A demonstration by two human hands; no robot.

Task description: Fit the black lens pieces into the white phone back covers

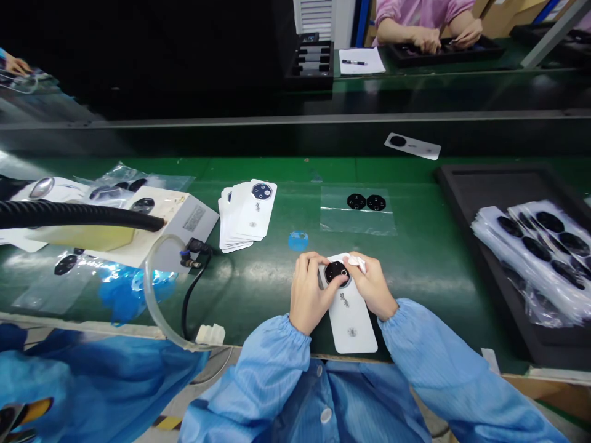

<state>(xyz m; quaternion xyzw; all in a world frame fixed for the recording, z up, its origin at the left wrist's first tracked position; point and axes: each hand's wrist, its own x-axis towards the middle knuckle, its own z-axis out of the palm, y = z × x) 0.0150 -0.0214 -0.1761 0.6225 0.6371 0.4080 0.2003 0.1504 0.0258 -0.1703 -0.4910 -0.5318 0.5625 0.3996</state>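
fanned cards (248, 212) on the bench (249, 301), plastic bag (332, 215) right of them, tray (462, 184) farther right

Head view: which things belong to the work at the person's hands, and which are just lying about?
At the hands: left hand, right hand, white card, black piece, white tab.

Lying about: stack of white cards, clear bag, black tray, black hose, blue film scrap.
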